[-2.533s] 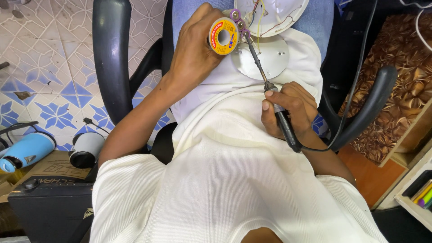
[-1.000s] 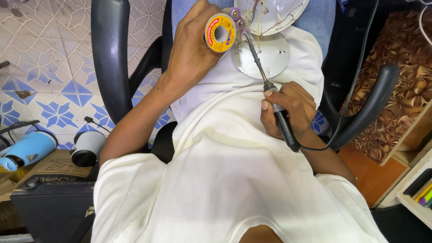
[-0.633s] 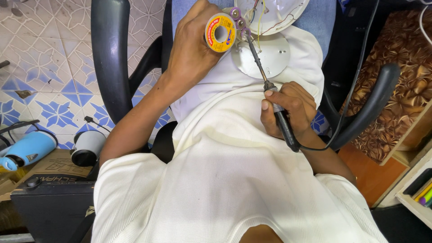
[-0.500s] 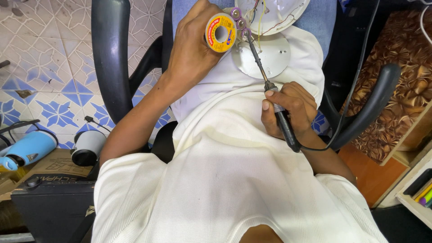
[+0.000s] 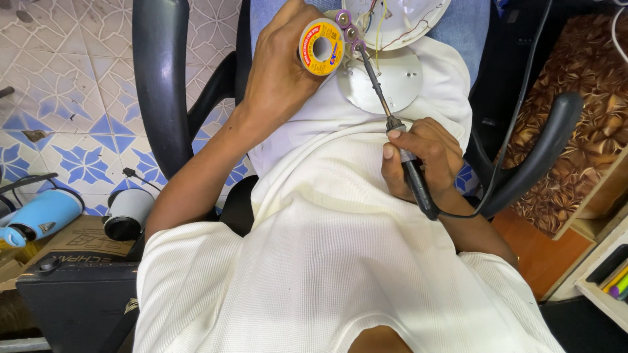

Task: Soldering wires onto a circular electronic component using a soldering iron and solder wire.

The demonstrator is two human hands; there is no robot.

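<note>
My left hand (image 5: 281, 68) is closed around a spool of solder wire (image 5: 322, 47) with an orange and yellow label, held up beside a purple battery pack (image 5: 347, 29). My right hand (image 5: 418, 157) grips the black handle of a soldering iron (image 5: 392, 124); its thin metal tip reaches up to the batteries next to the spool. A round white lamp housing (image 5: 399, 19) with thin wires lies on my lap above a white round plate (image 5: 383, 82).
I sit in a black office chair with armrests (image 5: 543, 150) on both sides. On the floor at left are a blue hair dryer (image 5: 39, 216), a small white cylinder device (image 5: 127, 212) and a black box (image 5: 65, 301). A wooden shelf (image 5: 602, 261) stands at right.
Both hands hold almost still; the spool and iron tip shifted only very slightly near the batteries.
</note>
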